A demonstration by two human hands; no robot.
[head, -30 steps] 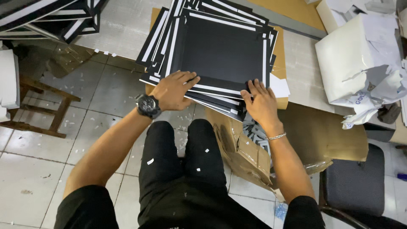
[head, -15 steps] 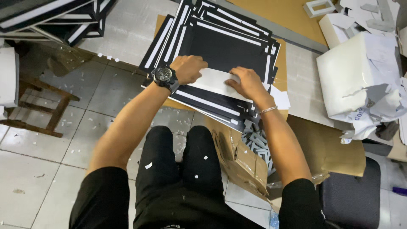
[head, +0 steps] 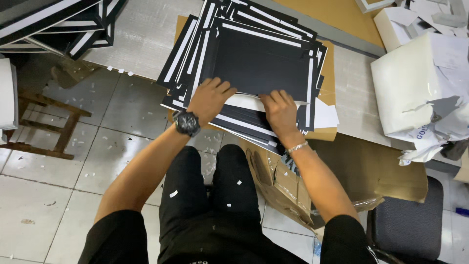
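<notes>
Grey surface (head: pixel 146 34) at frame centre carries the black sheet stack (head: pixel 264 63), long axis left-right; left hand (head: pixel 209 98) and right hand (head: pixel 281 110) fingers press flat, spread, on its near edge.

The left hand (head: pixel 211 98) and the right hand (head: pixel 281 111) rest flat on a stack of black cardboard sheets with white edges (head: pixel 264 63), which lies on a brown cardboard box (head: pixel 325 132) above the grey tiled floor (head: pixel 112 142).
</notes>
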